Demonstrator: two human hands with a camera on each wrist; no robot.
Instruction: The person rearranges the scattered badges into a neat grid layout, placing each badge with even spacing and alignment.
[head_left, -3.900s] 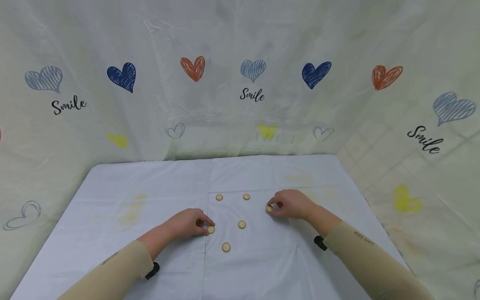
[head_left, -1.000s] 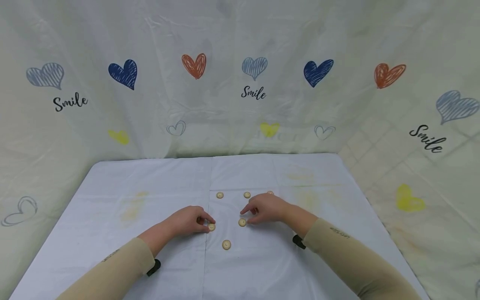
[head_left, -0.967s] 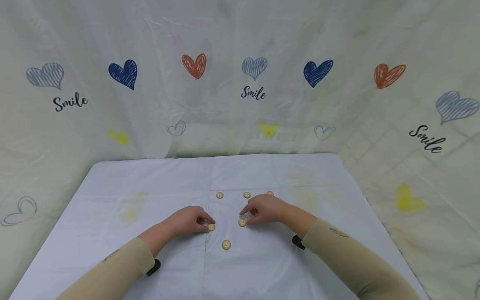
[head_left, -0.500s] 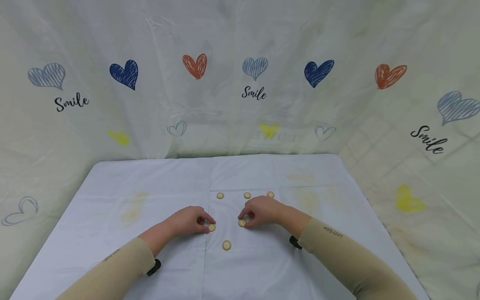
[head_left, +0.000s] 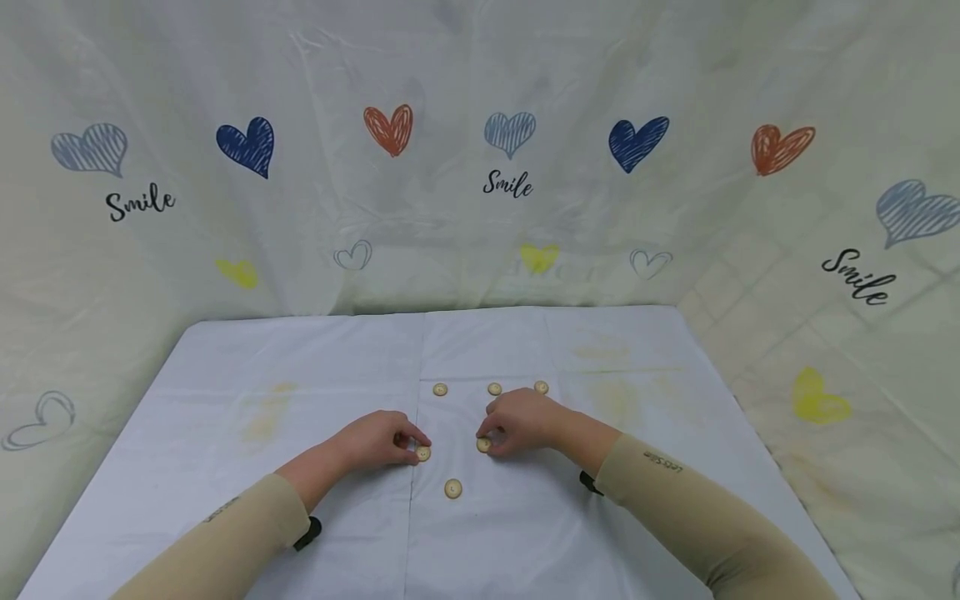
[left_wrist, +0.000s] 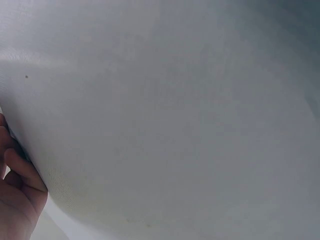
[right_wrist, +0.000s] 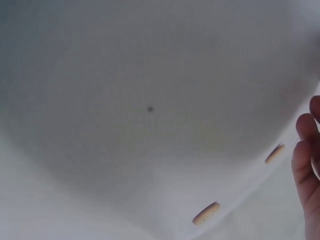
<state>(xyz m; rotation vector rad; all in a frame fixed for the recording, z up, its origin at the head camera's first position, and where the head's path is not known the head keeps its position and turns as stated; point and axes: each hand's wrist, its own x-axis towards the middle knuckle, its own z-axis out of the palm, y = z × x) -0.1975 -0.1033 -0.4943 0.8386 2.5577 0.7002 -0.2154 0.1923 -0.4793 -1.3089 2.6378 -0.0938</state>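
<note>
Several round, light wooden buttons lie on the white-covered table point(head_left: 315, 358). My left hand point(head_left: 378, 439) pinches one button point(head_left: 423, 453) between thumb and fingers at the table surface. To its right, my right hand point(head_left: 521, 419) pinches the middle button point(head_left: 483, 445) by its edges. In the left wrist view only part of the left hand point(left_wrist: 19, 195) shows at the lower left, its button out of sight. At the right border of the right wrist view, the fingers of the right hand point(right_wrist: 307, 160) appear, with two buttons lying on the cloth nearby.
Three buttons form a back row: left point(head_left: 440, 389), centre point(head_left: 494, 388) and right point(head_left: 541, 387), the last two just behind the right hand. Another button point(head_left: 453, 488) lies nearer the front. A heart-printed sheet point(head_left: 450, 208) hangs behind the table.
The rightmost button was moved back into line with the rear row and let go. My right hand then came left and took hold of the middle button. The left hand has stayed put.
</note>
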